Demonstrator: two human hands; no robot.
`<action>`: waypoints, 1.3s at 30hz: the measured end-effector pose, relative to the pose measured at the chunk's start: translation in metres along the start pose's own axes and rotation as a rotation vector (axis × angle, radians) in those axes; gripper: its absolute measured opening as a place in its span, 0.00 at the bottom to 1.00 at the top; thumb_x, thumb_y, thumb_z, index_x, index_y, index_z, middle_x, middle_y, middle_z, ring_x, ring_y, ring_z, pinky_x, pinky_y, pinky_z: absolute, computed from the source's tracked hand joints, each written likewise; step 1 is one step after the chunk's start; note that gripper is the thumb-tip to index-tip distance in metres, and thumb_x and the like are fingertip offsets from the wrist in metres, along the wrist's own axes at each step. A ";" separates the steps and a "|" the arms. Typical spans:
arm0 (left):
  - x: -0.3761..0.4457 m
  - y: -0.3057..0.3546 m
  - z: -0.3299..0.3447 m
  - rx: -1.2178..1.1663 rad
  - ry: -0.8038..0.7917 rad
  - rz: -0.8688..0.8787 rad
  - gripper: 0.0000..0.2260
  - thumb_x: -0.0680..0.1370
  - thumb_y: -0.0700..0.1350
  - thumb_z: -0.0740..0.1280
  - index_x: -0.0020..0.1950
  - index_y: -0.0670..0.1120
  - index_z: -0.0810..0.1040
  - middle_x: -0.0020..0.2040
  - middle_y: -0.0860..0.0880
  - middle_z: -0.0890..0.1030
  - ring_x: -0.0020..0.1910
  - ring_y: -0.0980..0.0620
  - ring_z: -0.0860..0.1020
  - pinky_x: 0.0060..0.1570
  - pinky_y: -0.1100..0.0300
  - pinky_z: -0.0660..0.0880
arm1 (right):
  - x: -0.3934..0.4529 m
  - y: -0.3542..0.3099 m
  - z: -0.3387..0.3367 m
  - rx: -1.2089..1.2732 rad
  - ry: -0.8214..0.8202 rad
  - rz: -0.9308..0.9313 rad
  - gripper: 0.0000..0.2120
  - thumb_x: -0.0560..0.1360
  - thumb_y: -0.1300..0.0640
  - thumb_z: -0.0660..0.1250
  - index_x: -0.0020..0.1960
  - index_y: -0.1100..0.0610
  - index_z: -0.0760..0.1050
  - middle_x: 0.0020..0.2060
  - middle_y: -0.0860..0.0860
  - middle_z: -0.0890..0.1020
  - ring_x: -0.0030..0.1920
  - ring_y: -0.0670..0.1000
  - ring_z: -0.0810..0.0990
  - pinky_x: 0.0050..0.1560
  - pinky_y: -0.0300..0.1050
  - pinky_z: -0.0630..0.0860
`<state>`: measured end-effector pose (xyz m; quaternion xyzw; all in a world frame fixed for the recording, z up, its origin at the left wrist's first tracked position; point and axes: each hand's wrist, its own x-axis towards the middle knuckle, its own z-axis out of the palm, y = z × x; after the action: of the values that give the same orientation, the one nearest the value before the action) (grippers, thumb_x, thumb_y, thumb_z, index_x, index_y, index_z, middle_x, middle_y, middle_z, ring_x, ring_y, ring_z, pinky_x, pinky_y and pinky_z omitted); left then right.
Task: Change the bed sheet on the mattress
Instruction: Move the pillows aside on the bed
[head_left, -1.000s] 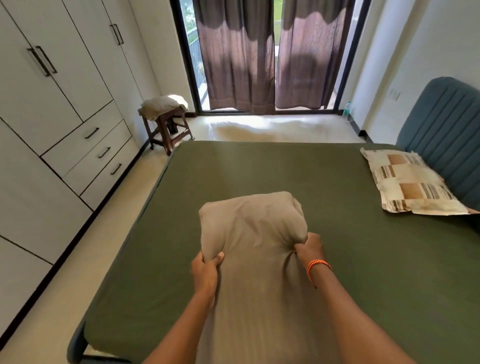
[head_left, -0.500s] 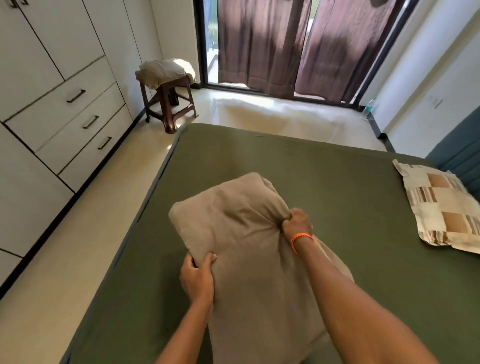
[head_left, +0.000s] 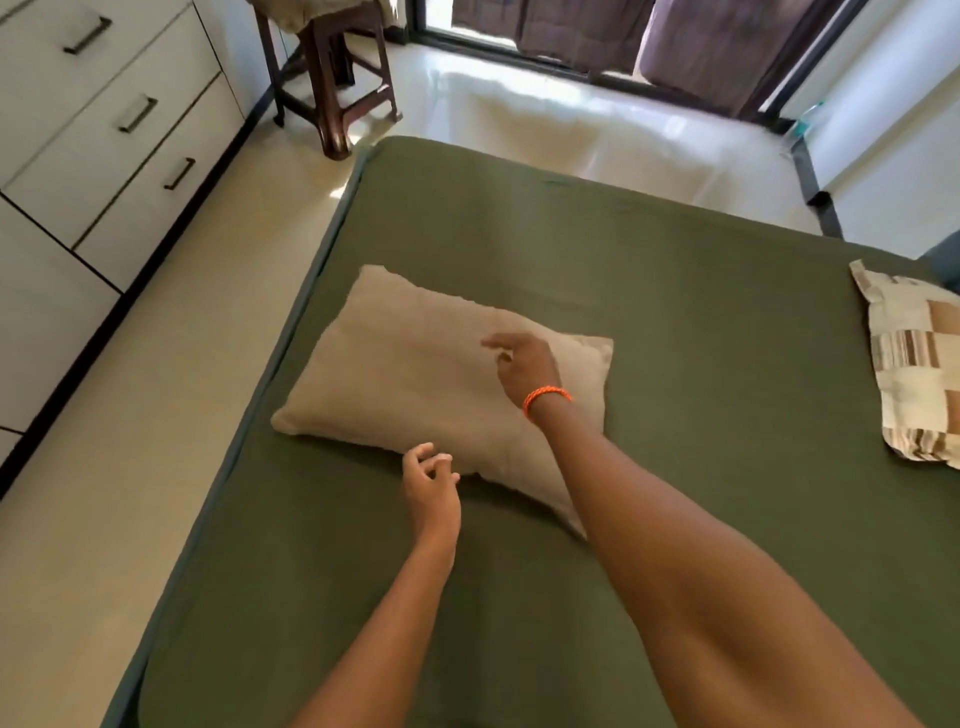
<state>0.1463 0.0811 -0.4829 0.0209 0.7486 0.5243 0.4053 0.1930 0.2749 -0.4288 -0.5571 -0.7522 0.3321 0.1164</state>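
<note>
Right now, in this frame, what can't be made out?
- Checked pillow: head view, right side cut off by the frame edge.
- Stool: top, and what lies on it, cropped at the upper edge.
- Beige pillow: near right corner hidden behind the right forearm.
- Right hand: motion-blurred; contact unclear.

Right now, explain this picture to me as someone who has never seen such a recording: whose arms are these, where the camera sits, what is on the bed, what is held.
There is no machine here: a person wears a camera on the head, which looks forward and down at their own two arms. A green bed sheet covers the mattress. A plain beige pillow lies flat on it near the left edge, and a checked pillow lies at the right. The left hand is loosely curled by the beige pillow's near edge; the right hand, above an orange wristband, is over it, fingers relaxed. Neither hand holds anything.
</note>
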 end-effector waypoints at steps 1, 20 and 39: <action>0.001 0.001 0.000 0.006 -0.005 0.009 0.09 0.84 0.43 0.64 0.63 0.51 0.75 0.56 0.48 0.83 0.48 0.52 0.85 0.45 0.56 0.77 | -0.009 0.004 0.007 0.012 -0.024 0.007 0.18 0.76 0.65 0.64 0.57 0.48 0.86 0.58 0.46 0.86 0.61 0.50 0.83 0.66 0.48 0.77; -0.195 -0.004 0.115 0.160 -0.286 0.212 0.09 0.85 0.42 0.61 0.59 0.51 0.79 0.50 0.49 0.84 0.42 0.51 0.83 0.46 0.52 0.81 | -0.234 0.147 -0.163 0.246 0.218 0.146 0.13 0.76 0.64 0.65 0.47 0.52 0.87 0.39 0.45 0.86 0.37 0.43 0.81 0.39 0.34 0.74; -0.624 -0.172 0.317 0.187 -0.644 0.413 0.15 0.82 0.33 0.60 0.48 0.47 0.83 0.39 0.47 0.84 0.33 0.51 0.78 0.34 0.57 0.74 | -0.585 0.453 -0.417 0.337 0.503 0.277 0.08 0.79 0.59 0.69 0.46 0.51 0.85 0.40 0.46 0.87 0.37 0.46 0.85 0.48 0.51 0.83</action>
<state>0.8323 -0.0374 -0.2942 0.3713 0.6076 0.4909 0.5019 0.9708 -0.0344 -0.2868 -0.6916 -0.5515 0.3166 0.3425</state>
